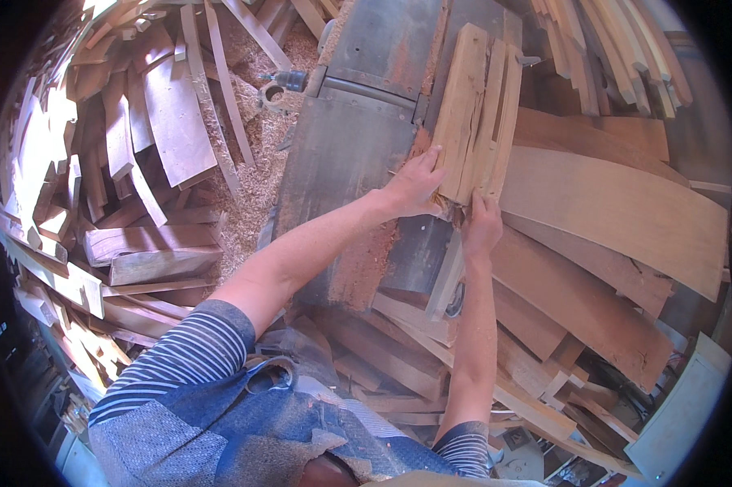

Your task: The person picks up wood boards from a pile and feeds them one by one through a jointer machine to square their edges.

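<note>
Exposure uneven. Strongest light at far left, well beyond the machine bed's left edge; glare bleaches stacked boards to white there. Bed itself: moderate, diffuse light, grey, dull. Timber piece along its right edge: evenly lit, grain legible. Wide board beyond that edge bows, fisheye distortion. Picture corners black; lower-left rim dim, detail indistinct. Slight haze overall.

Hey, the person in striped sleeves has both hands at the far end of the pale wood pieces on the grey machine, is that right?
Not quite: the head view shows the left hand and the right hand at the near end of the pale wood pieces, not the far end. The striped sleeves and the grey machine are as you said.
</note>
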Tool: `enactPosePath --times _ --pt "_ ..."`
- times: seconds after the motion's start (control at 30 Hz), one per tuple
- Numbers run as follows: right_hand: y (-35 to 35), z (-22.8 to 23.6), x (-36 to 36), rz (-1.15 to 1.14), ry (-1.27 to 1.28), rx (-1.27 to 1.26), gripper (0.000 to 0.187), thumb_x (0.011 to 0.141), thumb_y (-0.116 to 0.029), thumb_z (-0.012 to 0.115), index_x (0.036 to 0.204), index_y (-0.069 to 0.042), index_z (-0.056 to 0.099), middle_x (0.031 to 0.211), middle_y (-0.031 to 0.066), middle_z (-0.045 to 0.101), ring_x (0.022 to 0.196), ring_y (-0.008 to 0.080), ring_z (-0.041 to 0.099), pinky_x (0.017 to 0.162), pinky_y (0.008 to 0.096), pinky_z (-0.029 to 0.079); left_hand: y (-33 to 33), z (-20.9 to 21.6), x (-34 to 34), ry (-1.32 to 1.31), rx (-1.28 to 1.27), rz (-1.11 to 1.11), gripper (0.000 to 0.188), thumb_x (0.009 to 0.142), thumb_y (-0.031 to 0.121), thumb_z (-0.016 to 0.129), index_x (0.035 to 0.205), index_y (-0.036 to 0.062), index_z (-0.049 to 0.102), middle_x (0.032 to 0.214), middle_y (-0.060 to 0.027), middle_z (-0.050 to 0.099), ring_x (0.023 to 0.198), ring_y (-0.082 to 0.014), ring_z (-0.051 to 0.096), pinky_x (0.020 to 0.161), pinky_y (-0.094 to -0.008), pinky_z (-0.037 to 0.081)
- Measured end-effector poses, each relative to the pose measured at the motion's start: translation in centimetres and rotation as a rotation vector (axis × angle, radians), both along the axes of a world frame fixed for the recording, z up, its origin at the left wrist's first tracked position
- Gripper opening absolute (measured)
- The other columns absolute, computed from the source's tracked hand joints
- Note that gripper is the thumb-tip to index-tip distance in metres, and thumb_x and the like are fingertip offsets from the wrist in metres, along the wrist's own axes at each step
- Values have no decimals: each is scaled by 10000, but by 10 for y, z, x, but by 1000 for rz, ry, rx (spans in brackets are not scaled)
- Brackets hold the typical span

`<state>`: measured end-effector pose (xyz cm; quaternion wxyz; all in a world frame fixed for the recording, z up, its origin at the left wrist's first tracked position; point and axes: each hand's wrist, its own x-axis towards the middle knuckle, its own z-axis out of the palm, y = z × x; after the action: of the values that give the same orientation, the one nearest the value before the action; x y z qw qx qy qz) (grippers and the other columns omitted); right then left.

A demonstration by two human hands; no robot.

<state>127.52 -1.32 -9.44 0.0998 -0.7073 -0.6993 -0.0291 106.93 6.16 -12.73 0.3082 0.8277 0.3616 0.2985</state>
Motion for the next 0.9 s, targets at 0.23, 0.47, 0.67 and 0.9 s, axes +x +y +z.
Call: enactPosePath --times 0.23,0.47,0.67,0.9 --pt "8 -2 4 4 2 -14 482 754 -65 771 1232 -78 711 1037 110 697 955 327 688 799 443 562 8 0 1 1 17 1 775 612 280 944 1194 -71 572 1458 -431 389 1333 -556 461 1122 -517 429" --pt "18 -4 7 14 15 -7 470 765 -54 762 1232 -75 712 1029 108 697 954 326 687 798 440 563 17 2 2 -3 19 -3 761 622 268 943 1196 -63 567 1452 -436 392 1336 -560 456 1128 -517 423" --pt "26 -5 9 25 30 22 471 761 -57 769 1228 -73 713 1016 106 694 942 319 684 789 428 565 25 2 3 -13 32 10 766 608 278 930 1193 -76 584 1439 -446 406 1327 -565 465 1117 -522 431" --pt "37 -4 9 34 29 28 462 759 -46 767 1218 -74 718 1010 107 692 942 317 682 791 428 565 35 1 4 -25 45 16 788 600 283 926 1199 -96 581 1431 -453 412 1318 -565 475 1108 -522 441"
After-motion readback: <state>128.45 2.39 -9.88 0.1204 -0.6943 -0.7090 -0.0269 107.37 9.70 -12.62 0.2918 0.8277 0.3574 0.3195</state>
